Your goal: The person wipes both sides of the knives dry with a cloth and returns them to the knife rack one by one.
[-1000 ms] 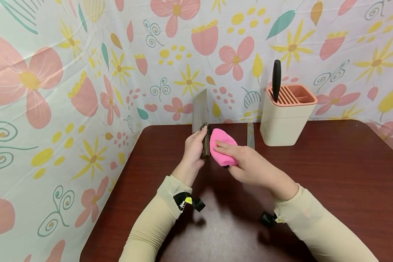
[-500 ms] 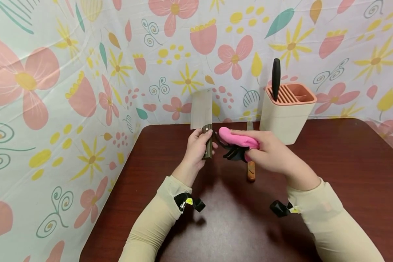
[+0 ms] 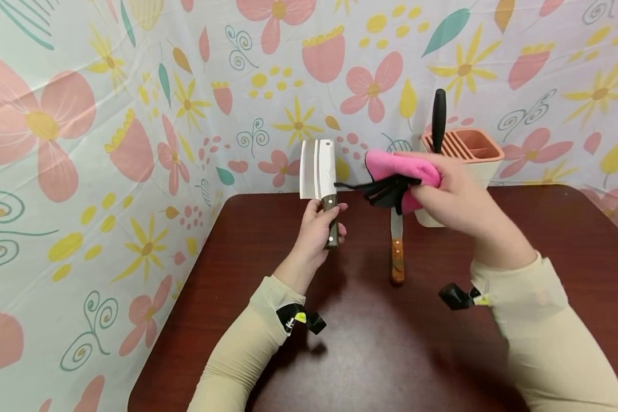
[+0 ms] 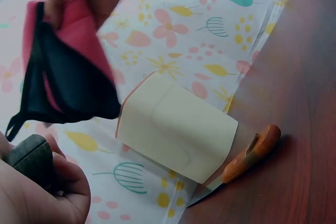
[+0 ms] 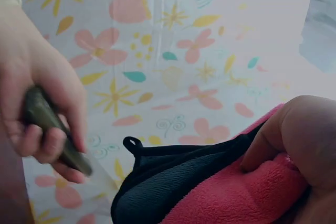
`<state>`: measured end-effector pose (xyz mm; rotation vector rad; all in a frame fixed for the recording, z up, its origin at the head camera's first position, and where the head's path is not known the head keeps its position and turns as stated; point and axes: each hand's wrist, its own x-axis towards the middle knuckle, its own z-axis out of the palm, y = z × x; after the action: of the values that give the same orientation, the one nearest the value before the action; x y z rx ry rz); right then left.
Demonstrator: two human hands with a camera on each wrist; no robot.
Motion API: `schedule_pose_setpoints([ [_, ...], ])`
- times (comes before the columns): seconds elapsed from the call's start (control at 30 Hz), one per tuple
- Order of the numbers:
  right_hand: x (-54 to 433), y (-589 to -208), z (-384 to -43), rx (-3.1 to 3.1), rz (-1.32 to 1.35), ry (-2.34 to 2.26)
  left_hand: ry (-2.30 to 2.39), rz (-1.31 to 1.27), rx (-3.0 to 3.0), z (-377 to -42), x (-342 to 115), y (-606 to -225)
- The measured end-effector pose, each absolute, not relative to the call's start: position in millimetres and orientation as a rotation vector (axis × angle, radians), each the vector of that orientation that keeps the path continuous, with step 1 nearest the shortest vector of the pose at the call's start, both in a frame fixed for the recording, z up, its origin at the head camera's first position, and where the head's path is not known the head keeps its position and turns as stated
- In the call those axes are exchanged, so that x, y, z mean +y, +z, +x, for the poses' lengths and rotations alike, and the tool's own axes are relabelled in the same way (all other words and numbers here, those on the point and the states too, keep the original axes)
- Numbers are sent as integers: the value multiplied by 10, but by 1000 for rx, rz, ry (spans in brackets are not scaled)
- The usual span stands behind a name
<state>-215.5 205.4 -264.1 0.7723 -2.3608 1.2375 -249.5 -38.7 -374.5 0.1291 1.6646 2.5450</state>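
My left hand (image 3: 313, 234) grips the dark handle of a cleaver (image 3: 317, 170), whose broad steel blade points up toward the wall. To its right, my right hand (image 3: 455, 191) pinches a folded pink and black cloth (image 3: 399, 171), raised above the table. A thin black loop hangs off the cloth toward the blade; I cannot tell whether they touch. In the left wrist view the cloth (image 4: 68, 66) shows its dark side. Below the cloth a knife (image 3: 397, 252) with a wooden handle lies on the table, the top of its blade hidden by the cloth.
A cream knife holder (image 4: 178, 127) with an orange slotted top stands at the back right, partly behind my right hand. One black-handled knife (image 3: 439, 120) is upright in it. The dark red table (image 3: 381, 349) meets a flower-patterned curtain (image 3: 226, 143) at the back and left.
My right hand has lifted the cloth off the cleaver's handle area, up and to the right. The cleaver's blade has turned its broad face toward me. More of the wooden-handled knife shows.
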Motion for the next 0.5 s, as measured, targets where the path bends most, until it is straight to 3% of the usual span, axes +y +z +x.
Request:
schedule_pose_setpoints([
  [0.27, 1902, -2036, -2639, -2400, 763, 934, 2442, 230, 1686, -2416, -332, -3712],
  [0.5, 1604, -1882, -3123, -2590, 702, 819, 2388, 308, 1595, -2357, -264, -3700],
])
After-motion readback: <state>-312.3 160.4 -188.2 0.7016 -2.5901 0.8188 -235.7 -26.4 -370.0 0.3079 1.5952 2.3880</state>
